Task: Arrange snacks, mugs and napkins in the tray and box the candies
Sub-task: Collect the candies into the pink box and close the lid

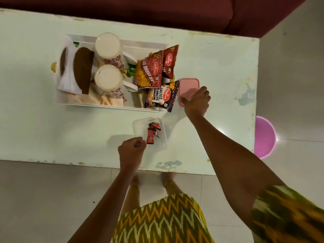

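Observation:
A white tray [98, 103] on the pale table holds two floral mugs [108, 48] [109, 80], folded brown and white napkins [82, 69] and three snack packets: two red ones [150, 71] and a salted peanuts pack [162, 97]. In front of the tray stands a small clear box [138, 127] with several red candies [152, 132] in it. My left hand [130, 151] grips the box's near left edge. My right hand [197, 100] rests on the pink lid [189, 85], which lies flat just right of the tray; whether the fingers grip it is unclear.
The table [219, 67] has chipped paint at its front edge and right side. A pink bucket [264, 137] stands on the floor beyond the table's right edge. A dark red sofa [157, 13] runs along the far side.

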Demonstrator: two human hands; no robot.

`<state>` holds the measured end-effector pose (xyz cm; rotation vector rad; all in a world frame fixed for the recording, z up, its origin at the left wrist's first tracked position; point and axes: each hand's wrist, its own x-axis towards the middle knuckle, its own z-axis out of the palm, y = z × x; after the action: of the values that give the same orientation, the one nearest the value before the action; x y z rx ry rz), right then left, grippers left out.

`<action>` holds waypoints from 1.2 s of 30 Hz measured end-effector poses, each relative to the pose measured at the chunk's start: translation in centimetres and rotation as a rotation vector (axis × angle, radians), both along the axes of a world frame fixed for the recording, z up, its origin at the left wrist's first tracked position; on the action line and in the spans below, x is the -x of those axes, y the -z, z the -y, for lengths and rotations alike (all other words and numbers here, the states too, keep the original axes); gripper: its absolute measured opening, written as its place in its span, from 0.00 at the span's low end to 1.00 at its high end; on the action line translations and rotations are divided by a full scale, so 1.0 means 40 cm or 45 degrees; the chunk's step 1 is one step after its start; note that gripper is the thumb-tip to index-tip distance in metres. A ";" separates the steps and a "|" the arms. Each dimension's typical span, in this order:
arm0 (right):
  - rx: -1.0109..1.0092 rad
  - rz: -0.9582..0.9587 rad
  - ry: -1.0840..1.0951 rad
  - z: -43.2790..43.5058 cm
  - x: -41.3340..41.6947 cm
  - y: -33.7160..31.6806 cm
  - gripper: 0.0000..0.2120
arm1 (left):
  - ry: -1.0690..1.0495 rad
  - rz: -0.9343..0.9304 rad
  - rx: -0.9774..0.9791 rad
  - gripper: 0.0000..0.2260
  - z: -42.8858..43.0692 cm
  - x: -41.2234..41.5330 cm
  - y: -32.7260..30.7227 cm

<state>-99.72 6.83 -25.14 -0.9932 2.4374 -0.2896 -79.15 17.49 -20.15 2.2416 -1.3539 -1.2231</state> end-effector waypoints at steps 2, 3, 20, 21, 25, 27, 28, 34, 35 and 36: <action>-0.024 0.024 0.062 0.004 0.005 -0.002 0.37 | -0.010 0.007 -0.001 0.10 0.007 0.008 0.002; -0.050 0.059 0.108 0.008 0.011 -0.005 0.39 | -0.012 0.009 0.000 0.10 0.010 0.010 0.002; 0.427 0.389 -0.065 -0.387 -0.127 -0.125 0.22 | -0.015 -0.119 -0.156 0.10 0.004 -0.009 0.004; 0.413 0.449 -0.137 -0.408 -0.151 -0.127 0.25 | -0.004 -0.126 -0.155 0.10 0.000 -0.013 0.004; 0.326 0.392 -0.499 -0.430 -0.230 -0.105 0.44 | 0.026 -0.158 -0.146 0.10 -0.016 -0.028 0.002; 0.340 0.268 -0.634 -0.422 -0.263 -0.090 0.48 | 0.046 -0.160 -0.142 0.10 -0.024 -0.035 0.001; 0.356 0.245 -0.676 -0.413 -0.277 -0.088 0.46 | 0.064 -0.152 -0.136 0.10 -0.026 -0.038 0.000; 0.255 0.078 -0.827 -0.390 -0.329 -0.066 0.30 | 0.183 -0.097 -0.142 0.09 -0.021 -0.047 0.004; 0.236 0.028 -0.884 -0.394 -0.332 -0.064 0.29 | 0.187 -0.099 -0.148 0.08 -0.020 -0.049 0.005; 0.211 -0.027 -0.959 -0.399 -0.335 -0.064 0.28 | 0.172 -0.107 -0.155 0.09 -0.020 -0.052 0.005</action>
<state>-86.32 22.79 -22.57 -1.8898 1.8946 -0.2120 -77.05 18.27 -20.36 2.1799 -1.4560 -1.4655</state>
